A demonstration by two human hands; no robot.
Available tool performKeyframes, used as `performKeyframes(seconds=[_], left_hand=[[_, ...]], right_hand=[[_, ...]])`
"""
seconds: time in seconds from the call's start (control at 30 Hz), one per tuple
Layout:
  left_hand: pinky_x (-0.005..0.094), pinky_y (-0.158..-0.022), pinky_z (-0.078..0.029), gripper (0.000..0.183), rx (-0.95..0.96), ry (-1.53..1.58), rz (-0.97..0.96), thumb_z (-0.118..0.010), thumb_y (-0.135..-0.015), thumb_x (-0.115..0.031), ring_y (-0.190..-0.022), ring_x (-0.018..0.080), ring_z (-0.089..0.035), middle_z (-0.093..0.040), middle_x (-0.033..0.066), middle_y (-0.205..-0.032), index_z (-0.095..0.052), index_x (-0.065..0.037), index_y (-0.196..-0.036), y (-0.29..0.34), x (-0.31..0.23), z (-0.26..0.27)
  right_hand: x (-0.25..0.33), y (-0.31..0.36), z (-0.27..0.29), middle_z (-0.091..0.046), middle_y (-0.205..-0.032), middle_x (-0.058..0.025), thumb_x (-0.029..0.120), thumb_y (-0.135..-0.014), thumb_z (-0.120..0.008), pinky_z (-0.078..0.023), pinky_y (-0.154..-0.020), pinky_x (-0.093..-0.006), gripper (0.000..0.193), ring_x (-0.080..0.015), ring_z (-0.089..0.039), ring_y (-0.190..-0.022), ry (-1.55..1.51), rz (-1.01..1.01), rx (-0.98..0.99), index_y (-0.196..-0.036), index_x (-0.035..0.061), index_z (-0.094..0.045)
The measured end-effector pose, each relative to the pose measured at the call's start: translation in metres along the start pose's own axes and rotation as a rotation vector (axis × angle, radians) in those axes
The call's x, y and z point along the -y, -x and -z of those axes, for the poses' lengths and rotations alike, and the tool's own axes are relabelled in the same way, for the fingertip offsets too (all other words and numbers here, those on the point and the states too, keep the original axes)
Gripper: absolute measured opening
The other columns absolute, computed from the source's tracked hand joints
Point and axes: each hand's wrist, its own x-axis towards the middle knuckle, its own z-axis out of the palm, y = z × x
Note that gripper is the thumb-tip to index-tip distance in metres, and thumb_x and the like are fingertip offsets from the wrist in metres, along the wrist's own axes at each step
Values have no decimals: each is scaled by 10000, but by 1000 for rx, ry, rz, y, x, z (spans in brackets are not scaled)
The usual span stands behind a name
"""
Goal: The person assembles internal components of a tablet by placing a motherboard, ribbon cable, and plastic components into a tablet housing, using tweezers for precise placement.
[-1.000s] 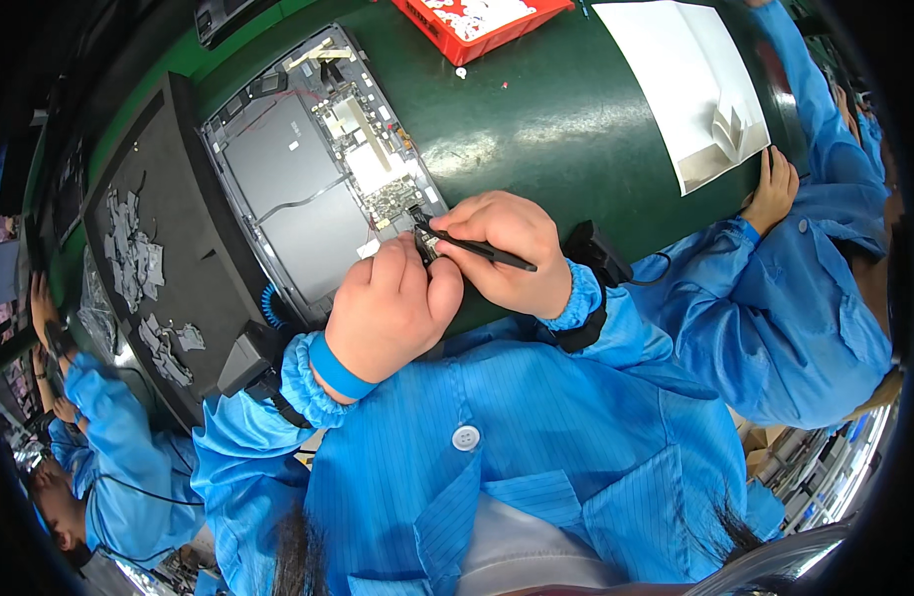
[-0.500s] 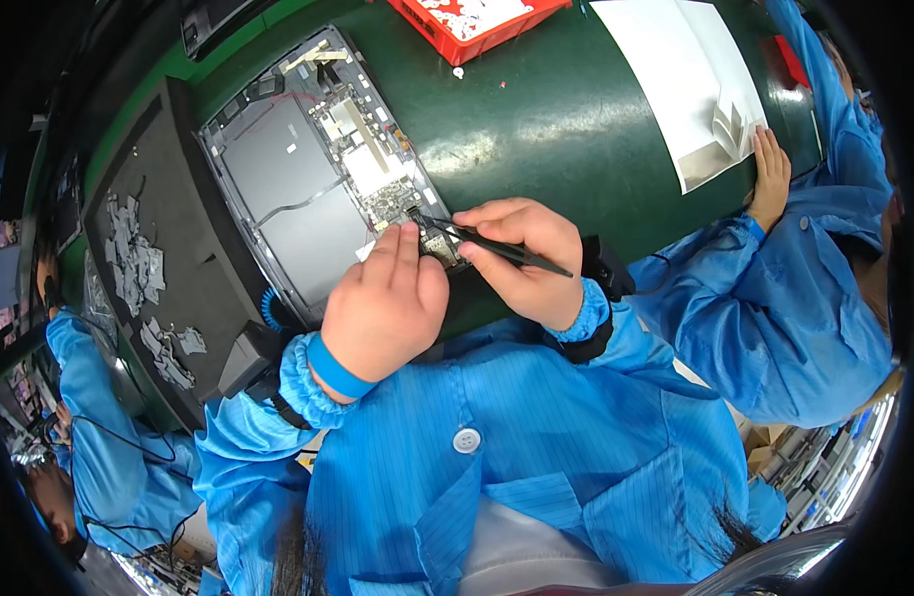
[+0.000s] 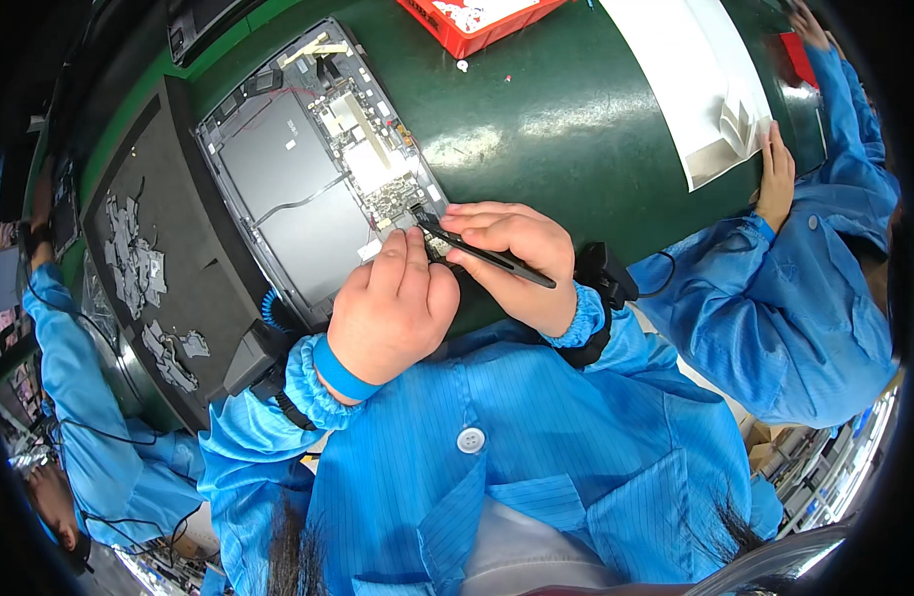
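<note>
An opened thin device [image 3: 303, 189], laptop- or tablet-like, lies tilted on the bench, its grey inside and long circuit board [image 3: 385, 204] exposed. My left hand [image 3: 385, 308] rests at the board's near end, index and middle fingers stretched out and pressing there. What lies under those fingertips is hidden. Pinched in my right hand [image 3: 525, 260] is a pair of black tweezers [image 3: 492, 260], slanting to a dark part on the board beside my left fingertips. A small white tab [image 3: 370, 250] shows next to the left fingers.
Left of the device, a dark foam-lined tray [image 3: 204, 288] holds several grey strips [image 3: 134, 253]. A red bin [image 3: 487, 30] with white bits stands at the far side. To the right lie white sheets [image 3: 676, 79], touched by a co-worker's hand [image 3: 775, 184]. Another co-worker's sleeve [image 3: 75, 348] is at left.
The tweezers' rear end has dropped slightly toward me and left as my right hand shifted a little left. My left hand moved slightly right. The co-worker's arm at left has reached farther out.
</note>
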Motion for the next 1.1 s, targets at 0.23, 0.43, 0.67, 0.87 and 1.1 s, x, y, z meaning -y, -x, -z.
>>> performKeyframes(seconds=[0.23,0.43,0.67,0.87,1.1], left_hand=[[302,-607,-510,121,5,-16,3,-589,-690,-113,-919,264,-619,-641,164,-997,-563,-59,-795,2,0,-5],[311,-610,-513,117,5,-7,8,-590,-691,-111,-921,268,-619,-640,166,-998,-560,-56,-789,1,1,-6],[327,-625,-519,113,25,14,22,-592,-686,-109,-922,279,-618,-639,170,-1003,-555,-54,-778,2,3,-9],[332,-629,-519,124,27,8,19,-596,-674,-117,-924,277,-617,-640,167,-1002,-556,-54,-772,1,3,-8],[333,-624,-517,121,31,30,21,-596,-675,-116,-928,275,-615,-640,161,-1000,-561,-56,-774,1,4,-5]], right_hand=[[-9,3,-6,-677,-898,-141,-39,-668,-716,-500,-817,-347,177,-287,-658,-896,5,37,-20,-816,-27,-618],[-8,1,-5,-676,-882,-142,-46,-668,-712,-505,-807,-345,176,-291,-659,-890,-14,26,-33,-815,-30,-616],[-15,2,-6,-676,-877,-143,-49,-668,-709,-505,-792,-342,171,-297,-657,-900,-23,16,-36,-810,-28,-616],[-15,3,-5,-676,-879,-140,-54,-664,-711,-505,-791,-344,175,-303,-656,-902,-16,36,-26,-809,-35,-615],[-9,1,-4,-676,-877,-145,-55,-657,-718,-506,-790,-342,187,-301,-656,-904,-50,-7,-20,-811,-37,-613]])
